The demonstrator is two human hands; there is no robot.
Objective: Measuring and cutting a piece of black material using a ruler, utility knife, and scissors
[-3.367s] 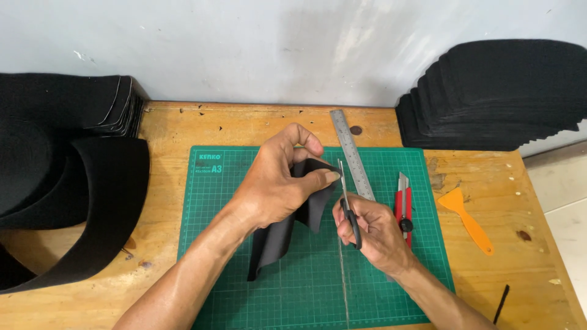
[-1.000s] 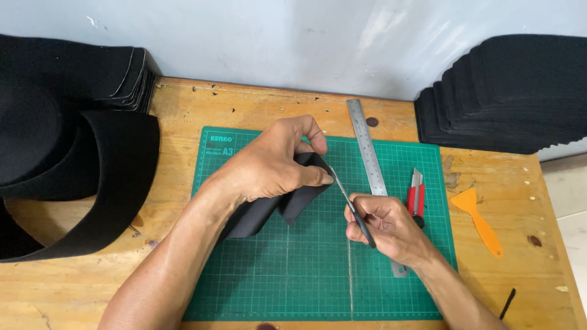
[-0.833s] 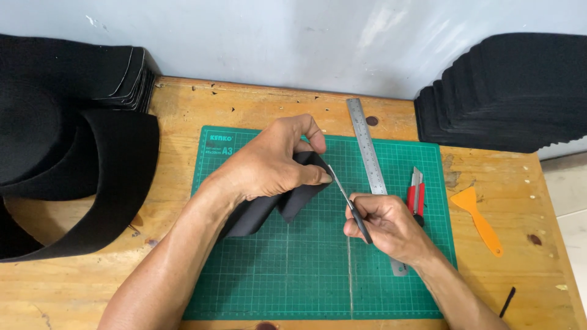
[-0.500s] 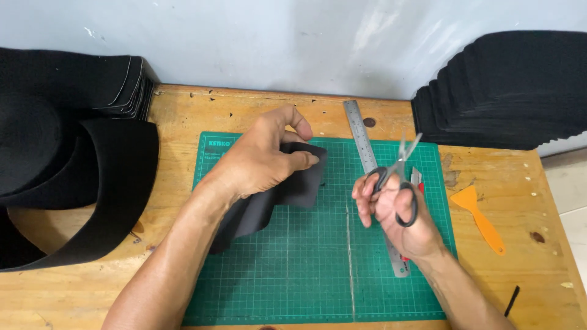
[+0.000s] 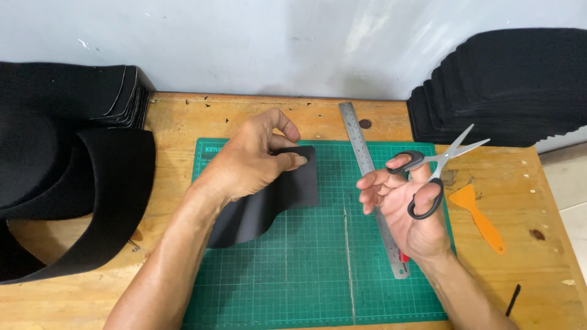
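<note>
My left hand pinches the top edge of a black sheet of soft material that lies curved on the green cutting mat. My right hand is raised over the mat's right side and holds black-handled scissors with the blades open and pointing up to the right. A steel ruler lies slanted along the mat under the right hand.
A stack of black sheets stands at the back right, and a wide roll of black band with another stack sits at the left. An orange scraper lies on the wooden table. A small black strip lies near the right front.
The scissors have come away from the black sheet and swung up to the right, blades now open. My left hand has drawn the sheet to the left and laid it flatter.
</note>
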